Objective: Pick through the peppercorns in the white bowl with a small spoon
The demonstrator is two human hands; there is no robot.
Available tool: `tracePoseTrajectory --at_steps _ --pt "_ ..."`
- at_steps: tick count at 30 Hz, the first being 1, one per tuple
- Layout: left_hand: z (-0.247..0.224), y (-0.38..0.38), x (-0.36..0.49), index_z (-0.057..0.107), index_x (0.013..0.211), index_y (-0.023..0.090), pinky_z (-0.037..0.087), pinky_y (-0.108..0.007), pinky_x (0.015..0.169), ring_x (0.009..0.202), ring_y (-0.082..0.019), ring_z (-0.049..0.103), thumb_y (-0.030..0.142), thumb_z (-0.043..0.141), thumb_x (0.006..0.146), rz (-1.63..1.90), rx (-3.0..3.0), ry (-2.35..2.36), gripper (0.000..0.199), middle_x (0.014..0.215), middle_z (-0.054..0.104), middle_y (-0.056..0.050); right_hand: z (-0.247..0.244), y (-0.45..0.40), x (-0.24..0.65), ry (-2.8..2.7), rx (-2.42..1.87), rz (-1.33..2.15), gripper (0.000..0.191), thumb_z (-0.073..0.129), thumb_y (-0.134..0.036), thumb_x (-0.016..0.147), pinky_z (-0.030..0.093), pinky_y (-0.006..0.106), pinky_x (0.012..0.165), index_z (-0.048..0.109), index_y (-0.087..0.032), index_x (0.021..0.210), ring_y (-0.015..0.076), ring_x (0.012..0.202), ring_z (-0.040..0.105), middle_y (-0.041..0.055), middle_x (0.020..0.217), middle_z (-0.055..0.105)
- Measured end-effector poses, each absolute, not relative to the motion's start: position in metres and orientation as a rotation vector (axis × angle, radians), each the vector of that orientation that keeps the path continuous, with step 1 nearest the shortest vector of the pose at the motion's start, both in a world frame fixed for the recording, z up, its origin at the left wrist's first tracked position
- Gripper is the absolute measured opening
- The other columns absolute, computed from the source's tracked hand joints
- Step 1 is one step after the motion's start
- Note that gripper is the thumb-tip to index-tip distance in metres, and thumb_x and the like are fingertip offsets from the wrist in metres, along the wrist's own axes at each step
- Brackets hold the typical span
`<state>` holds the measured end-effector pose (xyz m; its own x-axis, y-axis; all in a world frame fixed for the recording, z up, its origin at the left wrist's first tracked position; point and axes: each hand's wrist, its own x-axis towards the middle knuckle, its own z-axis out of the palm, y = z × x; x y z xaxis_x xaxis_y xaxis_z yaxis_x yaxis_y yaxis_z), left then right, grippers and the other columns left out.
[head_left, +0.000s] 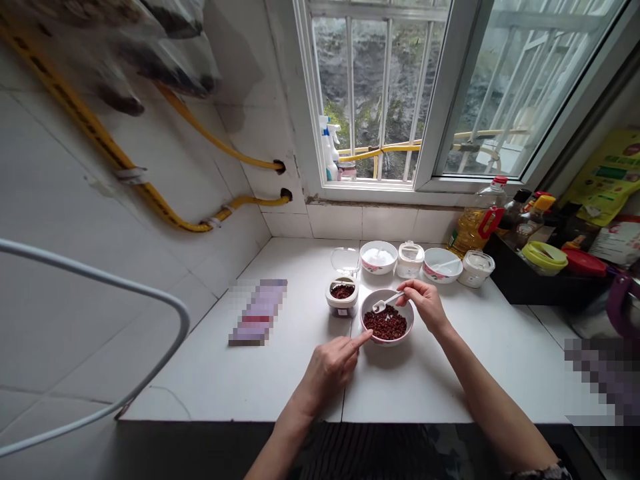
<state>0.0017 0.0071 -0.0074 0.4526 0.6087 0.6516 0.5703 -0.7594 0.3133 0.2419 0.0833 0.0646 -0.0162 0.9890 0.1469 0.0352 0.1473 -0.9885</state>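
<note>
A white bowl (385,339) with pink marks on its side stands on the counter, part full of dark red granules like peppercorns (387,325). In a pinch, my right hand (425,303) has the handle of a small white spoon (381,307), its scoop just over the granules. My left hand (331,367) is at the bowl's near left, index finger stretched to the rim, seemingly touching it, the other fingers curled and partly hidden; it grips nothing that I can see. Just left of the bowl stands a spice jar (342,308) with its clear lid (345,260) flipped up and similar dark red contents.
Behind are a bowl of white powder (379,257), a lidded jar (410,260), a bowl with a white spoon (443,267) and another jar (477,269). An oil bottle (470,223) and a black box of condiments (520,280) stand right. A blurred purple item (260,310) lies left.
</note>
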Motion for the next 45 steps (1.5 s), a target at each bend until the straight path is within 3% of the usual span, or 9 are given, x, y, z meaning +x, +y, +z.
tracePoseTrajectory --at_steps 4,10,14,17,20,28,37,41,45 --pt "-0.007 0.005 0.002 0.051 0.149 0.020 0.050 -0.022 0.058 0.063 -0.015 0.060 0.003 0.042 0.097 1.192 2.661 1.095 0.056 0.075 0.064 -0.001 0.068 0.082 0.238 -1.254 -1.138 1.082 0.023 0.067 -0.041 0.074 0.056 0.035 0.072 0.070 -0.019 0.079 0.0183 0.060 0.067 0.0013 0.059 0.072" --pt "-0.004 0.003 0.003 0.045 0.153 0.020 0.048 -0.023 0.056 0.062 -0.016 0.057 -0.002 0.041 0.091 1.158 2.672 1.088 0.066 0.077 0.064 -0.001 0.076 0.083 0.213 -1.403 -1.017 0.969 0.027 0.063 -0.046 0.091 0.059 0.039 0.081 0.068 -0.020 0.098 0.0228 0.080 0.076 0.0071 0.082 0.081" --pt "-0.004 0.002 0.002 0.044 0.153 0.021 0.048 -0.024 0.056 0.065 -0.017 0.058 -0.003 0.041 0.089 1.149 2.669 1.082 0.068 0.081 0.066 -0.002 0.070 0.081 0.195 -1.787 -0.872 0.561 0.016 0.053 -0.026 0.100 0.056 0.045 0.092 0.068 -0.024 0.103 0.0220 0.084 0.077 0.0051 0.091 0.081" --pt "-0.003 0.001 0.003 0.040 0.155 0.020 0.049 -0.025 0.055 0.065 -0.018 0.058 -0.003 0.041 0.087 1.113 2.673 1.097 0.072 0.080 0.065 -0.002 0.068 0.078 0.192 -1.998 -0.777 0.228 0.025 0.047 -0.012 0.099 0.049 0.050 0.101 0.067 -0.025 0.104 0.0197 0.077 0.075 0.0023 0.089 0.081" --pt "-0.002 0.001 0.004 0.039 0.156 0.020 0.048 -0.025 0.055 0.065 -0.018 0.058 -0.004 0.040 0.086 1.116 2.666 1.107 0.073 0.079 0.064 -0.002 0.073 0.075 0.201 -1.983 -0.767 0.128 0.026 0.049 -0.008 0.098 0.050 0.048 0.099 0.065 -0.025 0.108 0.0191 0.076 0.075 0.0014 0.089 0.081" --pt "-0.002 -0.002 0.006 0.050 0.146 0.016 0.045 -0.024 0.053 0.062 -0.017 0.055 -0.004 0.040 0.088 1.144 2.655 1.120 0.062 0.076 0.064 -0.002 0.078 0.071 0.251 -1.983 -0.977 0.194 0.018 0.052 -0.012 0.093 0.056 0.040 0.084 0.062 -0.026 0.090 0.0207 0.066 0.071 -0.0053 0.058 0.070" --pt "0.001 -0.001 0.005 0.051 0.144 0.016 0.048 -0.025 0.055 0.064 -0.016 0.058 -0.002 0.041 0.092 1.128 2.613 1.088 0.056 0.079 0.066 -0.003 0.067 0.070 0.243 -2.172 -1.013 0.333 0.019 0.046 -0.013 0.093 0.049 0.048 0.096 0.060 -0.024 0.087 0.0145 0.052 0.063 -0.0061 0.064 0.069" --pt "0.003 -0.002 0.004 0.052 0.144 0.015 0.047 -0.025 0.056 0.064 -0.016 0.058 -0.002 0.039 0.094 1.125 2.600 1.083 0.055 0.079 0.066 -0.003 0.070 0.068 0.245 -2.021 -1.154 0.531 0.019 0.047 -0.019 0.095 0.050 0.046 0.098 0.062 -0.026 0.086 0.0194 0.063 0.067 -0.0055 0.057 0.068" --pt "0.004 -0.003 0.002 0.050 0.147 0.015 0.047 -0.024 0.057 0.065 -0.015 0.059 -0.003 0.039 0.094 1.094 2.603 1.072 0.057 0.082 0.067 -0.004 0.072 0.068 0.248 -1.834 -1.318 0.700 0.020 0.049 -0.025 0.092 0.053 0.040 0.085 0.065 -0.025 0.081 0.0262 0.086 0.072 -0.0001 0.058 0.071"
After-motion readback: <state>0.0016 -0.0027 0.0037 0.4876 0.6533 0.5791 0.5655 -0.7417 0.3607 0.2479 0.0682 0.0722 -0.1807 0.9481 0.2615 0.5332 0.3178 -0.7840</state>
